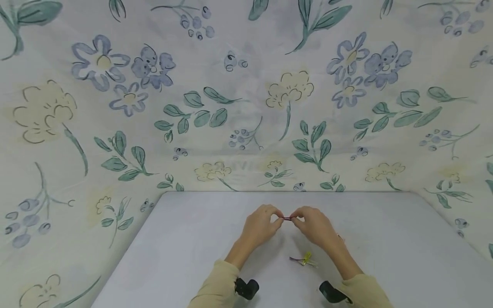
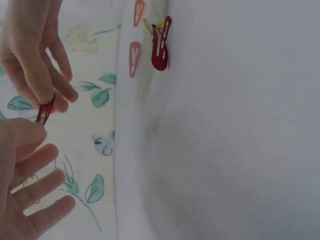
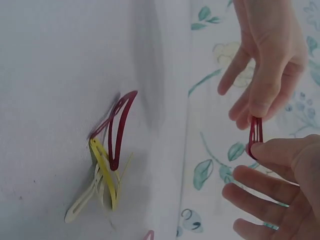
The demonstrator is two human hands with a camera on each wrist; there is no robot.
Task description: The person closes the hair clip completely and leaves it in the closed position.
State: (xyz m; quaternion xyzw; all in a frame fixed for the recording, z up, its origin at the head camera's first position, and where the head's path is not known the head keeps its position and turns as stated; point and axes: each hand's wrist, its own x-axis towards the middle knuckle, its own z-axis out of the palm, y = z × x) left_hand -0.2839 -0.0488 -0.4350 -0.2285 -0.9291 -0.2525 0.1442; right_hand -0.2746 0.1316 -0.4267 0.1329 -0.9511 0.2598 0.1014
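Note:
Between my two hands, above the white table, is a dark red snap hair clip [image 1: 287, 218]. My left hand [image 1: 262, 225] pinches one end with thumb and forefinger. The other end is pinched by my right hand [image 1: 316, 225]. Both wrist views show the clip [image 2: 44, 110] [image 3: 256, 131] partly covered by fingertips, the other fingers spread loosely. Below the hands lies a small pile: a second dark red clip [image 3: 119, 131], sprung open, a yellow clip [image 3: 106, 172] and a whitish clip [image 3: 80, 202], touching or overlapping.
A pink clip [image 2: 134, 59] and an orange clip [image 2: 138, 12] lie on the white table [image 1: 173, 248] near the pile; in the head view my right wrist mostly hides them. Flower-printed cloth [image 1: 246, 119] rises behind the table and along both sides.

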